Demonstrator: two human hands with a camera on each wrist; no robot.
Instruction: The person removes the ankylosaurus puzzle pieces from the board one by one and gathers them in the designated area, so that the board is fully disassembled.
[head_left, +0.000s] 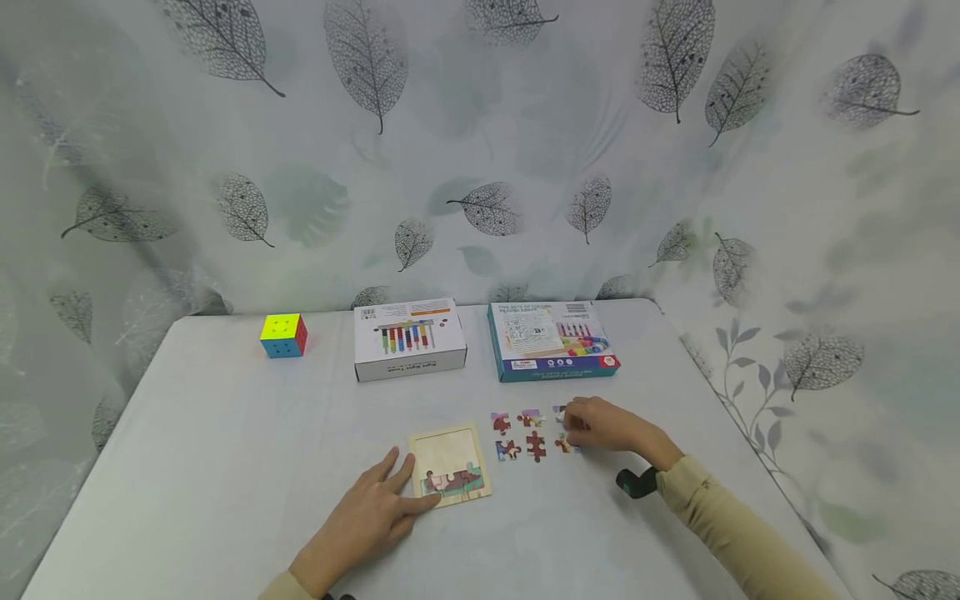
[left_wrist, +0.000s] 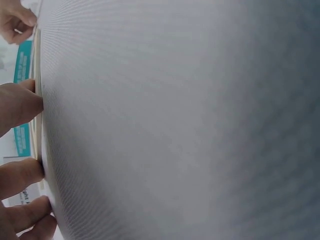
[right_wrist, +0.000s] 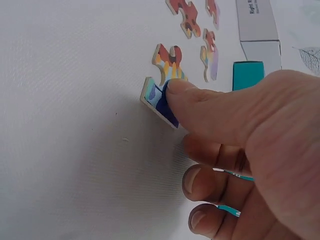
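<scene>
A square wooden puzzle tray (head_left: 442, 442) lies on the table, with joined puzzle pieces (head_left: 453, 480) along its lower side. My left hand (head_left: 371, 508) rests at the tray's lower left corner, its fingers spread and touching the rim. In the left wrist view, fingertips (left_wrist: 25, 175) lie against the tray's thin edge. To the right, my right hand (head_left: 603, 425) is over the rightmost loose pieces. The right wrist view has its thumb on a blue-cornered puzzle piece (right_wrist: 154, 95), pinching it; the index fingertip's contact is hidden.
Several loose puzzle pieces (head_left: 536, 446) lie in two rows right of the tray. Behind stand a white box (head_left: 408, 337) and a teal-edged box (head_left: 555, 342). A colourful cube (head_left: 283, 336) sits at the back left. A leaf-patterned cloth (head_left: 480, 150) hangs behind the table.
</scene>
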